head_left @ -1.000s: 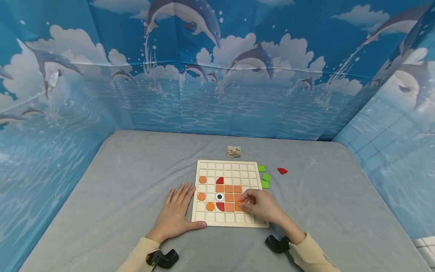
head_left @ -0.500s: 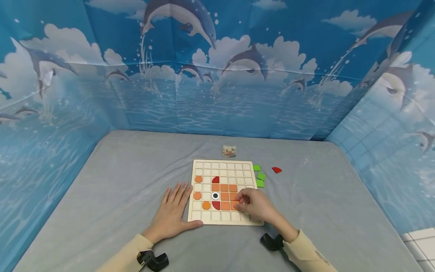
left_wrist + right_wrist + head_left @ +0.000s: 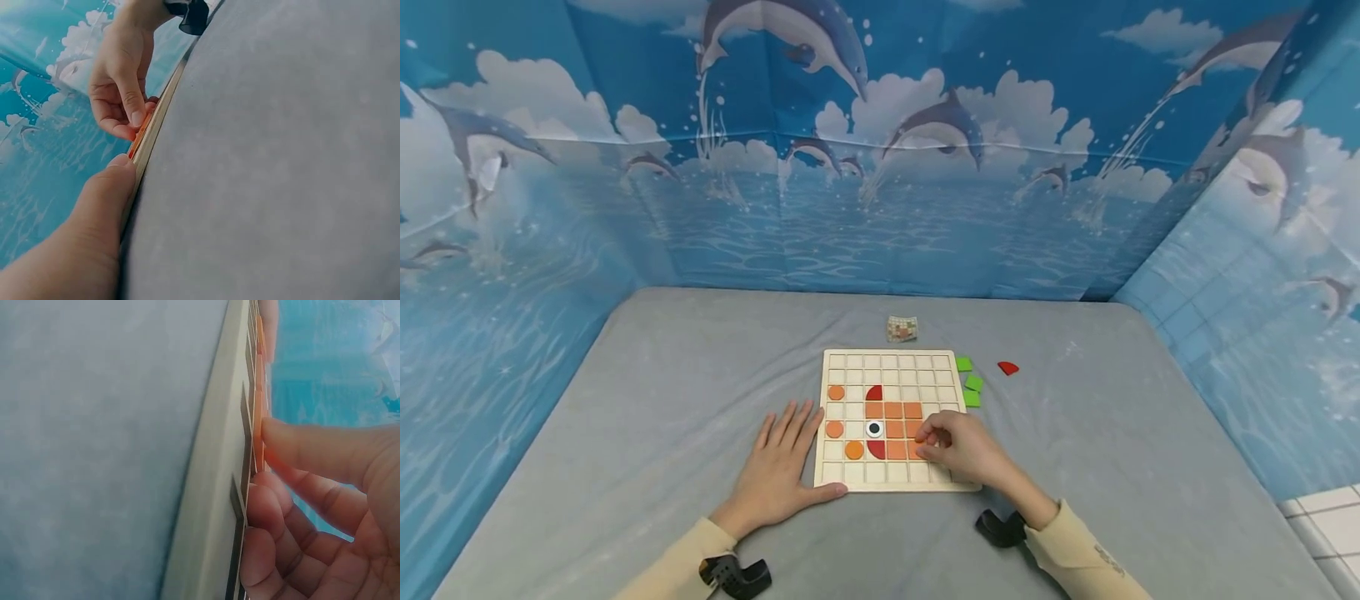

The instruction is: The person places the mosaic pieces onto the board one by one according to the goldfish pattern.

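Note:
A pale wooden grid board (image 3: 932, 377) lies on the grey cloth. My left hand (image 3: 778, 471) rests flat at its left side, fingers spread, with the thumb against the near left corner. Over the right part of the orange block, my right hand (image 3: 964, 450) pinches an orange square tile (image 3: 919, 439) between thumb and index finger, low at the board. Its fingers partly cover that tile. Orange square tiles (image 3: 893, 410), red quarter-circle pieces (image 3: 875, 393), a round eye piece (image 3: 874, 429) and orange discs (image 3: 853, 450) sit in cells.
Green square tiles (image 3: 973, 382) lie along the board's right edge. A loose red quarter-circle (image 3: 1008, 367) is farther right. Behind the board stands a small patterned card (image 3: 902, 328). A dolphin-print curtain (image 3: 820, 233) encloses the back and sides of the table.
The head view has shifted slightly, moving the scene left. My right fingers stay at the same place on the board, and my left hand keeps its position.

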Motion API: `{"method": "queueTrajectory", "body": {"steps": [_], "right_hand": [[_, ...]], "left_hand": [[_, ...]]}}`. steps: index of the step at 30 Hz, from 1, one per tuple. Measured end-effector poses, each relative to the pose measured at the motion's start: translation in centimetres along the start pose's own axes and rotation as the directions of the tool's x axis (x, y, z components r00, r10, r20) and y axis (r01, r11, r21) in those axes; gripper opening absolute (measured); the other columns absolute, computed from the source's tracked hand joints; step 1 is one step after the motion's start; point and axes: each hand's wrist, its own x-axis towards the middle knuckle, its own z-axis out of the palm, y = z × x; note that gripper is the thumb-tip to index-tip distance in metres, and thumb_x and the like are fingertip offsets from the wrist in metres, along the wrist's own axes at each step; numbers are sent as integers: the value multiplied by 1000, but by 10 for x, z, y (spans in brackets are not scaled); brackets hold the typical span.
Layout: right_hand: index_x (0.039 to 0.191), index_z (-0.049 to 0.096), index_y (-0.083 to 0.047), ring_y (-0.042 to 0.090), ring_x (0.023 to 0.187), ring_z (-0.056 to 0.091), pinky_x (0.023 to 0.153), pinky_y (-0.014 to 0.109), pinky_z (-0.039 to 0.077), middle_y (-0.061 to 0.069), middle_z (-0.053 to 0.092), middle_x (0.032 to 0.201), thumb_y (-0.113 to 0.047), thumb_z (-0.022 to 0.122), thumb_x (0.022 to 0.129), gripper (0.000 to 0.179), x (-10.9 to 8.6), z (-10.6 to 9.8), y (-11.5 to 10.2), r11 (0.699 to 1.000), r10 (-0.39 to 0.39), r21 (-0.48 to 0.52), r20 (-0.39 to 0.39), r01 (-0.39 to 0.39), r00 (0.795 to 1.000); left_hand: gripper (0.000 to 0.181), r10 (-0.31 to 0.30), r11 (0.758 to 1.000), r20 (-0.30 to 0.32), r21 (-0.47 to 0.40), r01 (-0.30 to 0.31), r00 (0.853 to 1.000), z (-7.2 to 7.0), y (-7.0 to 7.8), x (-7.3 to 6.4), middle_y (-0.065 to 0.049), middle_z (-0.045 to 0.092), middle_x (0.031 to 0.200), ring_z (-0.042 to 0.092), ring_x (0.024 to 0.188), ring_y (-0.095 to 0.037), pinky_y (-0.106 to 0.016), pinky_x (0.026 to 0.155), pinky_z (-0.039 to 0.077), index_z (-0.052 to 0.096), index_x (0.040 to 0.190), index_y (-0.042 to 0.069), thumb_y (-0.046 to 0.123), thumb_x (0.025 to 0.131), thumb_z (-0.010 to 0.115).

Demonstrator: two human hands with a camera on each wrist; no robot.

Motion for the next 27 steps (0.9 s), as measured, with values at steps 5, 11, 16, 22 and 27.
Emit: {"method": "queueTrajectory", "body": {"steps": [5,11,16,22,27], "right_hand": [[80,66,-16,7,60,45,52,23,40,-12,53,70,-12,78,80,12,0,-2,0,1000,13,-17,-4,-13,1000],[82,67,-16,6,59,46,51,23,41,-11,54,71,-13,76,81,10,1,-7,4,1000,-14,5,19,14,1000],[86,68,-10,8,58,49,50,23,43,-7,57,73,-10,72,85,4,1,-21,16,994,-26,102,-15,27,1000],[89,68,-5,14,61,51,50,25,44,-3,59,73,-9,70,87,5,3,-46,39,994,92,64,-140,-84,986],[94,68,-1,23,73,57,56,32,48,9,64,86,-9,68,88,10,9,-69,63,980,179,-44,-258,-196,950]], "left_hand": [[110,-4,1000,10,-5,5,1000,-1,1,2,-11,17,156,8,143,-29,-50,113,4,20,153,11,84,74,43],[111,-14,1000,12,-6,14,1000,-2,2,4,-10,18,156,8,143,-28,-49,113,4,21,152,10,85,74,42],[110,-6,1000,-4,-22,6,1000,-2,4,3,-12,20,155,11,142,-30,-51,113,5,24,152,8,83,74,45],[111,-19,1000,15,-22,19,1000,-1,3,-1,-11,19,155,9,142,-30,-50,113,4,23,152,9,84,73,46],[112,-24,999,24,-23,24,999,-2,1,1,-11,18,156,8,143,-29,-49,113,2,21,152,10,84,72,45]]}}
